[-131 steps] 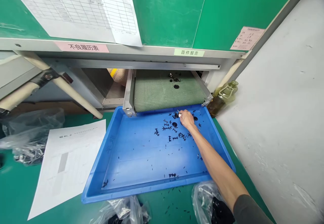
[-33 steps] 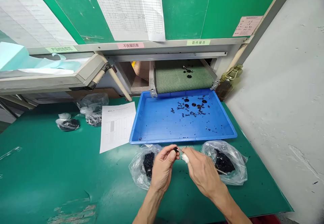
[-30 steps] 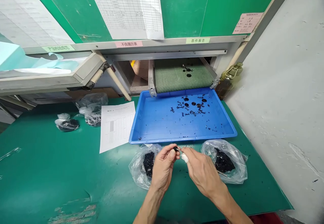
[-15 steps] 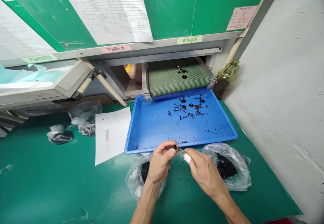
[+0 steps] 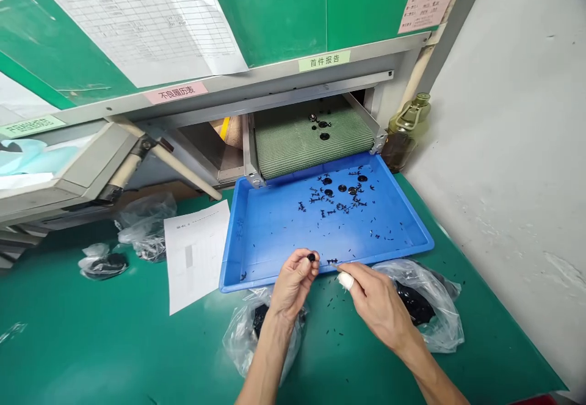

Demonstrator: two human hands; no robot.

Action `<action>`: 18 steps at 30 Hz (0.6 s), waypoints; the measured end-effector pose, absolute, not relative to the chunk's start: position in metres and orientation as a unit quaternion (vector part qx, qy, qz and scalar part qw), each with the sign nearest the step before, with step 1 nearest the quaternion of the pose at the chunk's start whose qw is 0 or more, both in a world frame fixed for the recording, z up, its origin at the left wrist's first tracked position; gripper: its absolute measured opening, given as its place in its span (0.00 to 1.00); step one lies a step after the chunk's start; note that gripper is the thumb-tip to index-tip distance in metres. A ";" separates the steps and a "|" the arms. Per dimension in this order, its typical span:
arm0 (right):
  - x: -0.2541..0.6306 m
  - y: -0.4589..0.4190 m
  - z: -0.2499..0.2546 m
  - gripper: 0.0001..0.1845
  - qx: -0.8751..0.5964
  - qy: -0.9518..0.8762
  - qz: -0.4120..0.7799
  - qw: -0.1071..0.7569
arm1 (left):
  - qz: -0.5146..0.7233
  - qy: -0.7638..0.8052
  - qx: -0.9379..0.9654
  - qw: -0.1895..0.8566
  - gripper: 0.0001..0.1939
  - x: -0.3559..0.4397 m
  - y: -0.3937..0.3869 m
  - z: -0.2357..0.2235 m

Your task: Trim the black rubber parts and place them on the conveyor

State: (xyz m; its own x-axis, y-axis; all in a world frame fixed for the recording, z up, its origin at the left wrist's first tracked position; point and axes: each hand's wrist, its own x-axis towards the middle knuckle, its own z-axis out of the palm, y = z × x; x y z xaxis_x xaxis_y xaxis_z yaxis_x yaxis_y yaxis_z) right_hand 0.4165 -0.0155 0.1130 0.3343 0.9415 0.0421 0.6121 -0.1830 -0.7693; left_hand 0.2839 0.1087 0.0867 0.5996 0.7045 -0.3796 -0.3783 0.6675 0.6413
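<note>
My left hand [image 5: 293, 283] is closed, pinching a small round black part [image 5: 312, 257] between thumb and fingertips above the near rim of the blue tray [image 5: 274, 234]. To its right, my right hand [image 5: 378, 304] is closed on a thin tool [image 5: 336, 266], of which only a short slim tip shows, apart from the black part. White wrapping [image 5: 345, 280] covers the tip of one digit on that hand. Round black parts [image 5: 342, 188] and many dark scraps [image 5: 327, 213] lie in the tray.
A green conveyor belt [image 5: 293, 148] carrying several black pieces ends over the tray. Clear bags with black parts lie left [image 5: 235, 335] and right [image 5: 451, 325] of my forearms. A paper sheet [image 5: 196, 258], smaller bags [image 5: 103, 262] and a bottle [image 5: 407, 133] stand around.
My right hand has drawn slightly right, so the tool tip is now apart from the black part. My left hand has risen a little, still holding it. The view has shifted.
</note>
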 end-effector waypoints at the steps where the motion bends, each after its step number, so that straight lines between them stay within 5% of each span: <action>1: 0.415 -0.015 0.115 0.21 -0.730 -0.532 0.232 0.361 | 0.315 0.313 0.244 0.862 0.16 0.284 0.105 0.089; 12: 0.408 -0.026 0.119 0.22 -0.716 -0.548 0.244 0.357 | 0.304 0.323 0.216 0.870 0.11 0.273 0.083 0.108; 18: 0.409 -0.028 0.118 0.22 -0.731 -0.537 0.227 0.354 | 0.325 0.447 0.403 0.729 0.15 0.227 0.072 0.105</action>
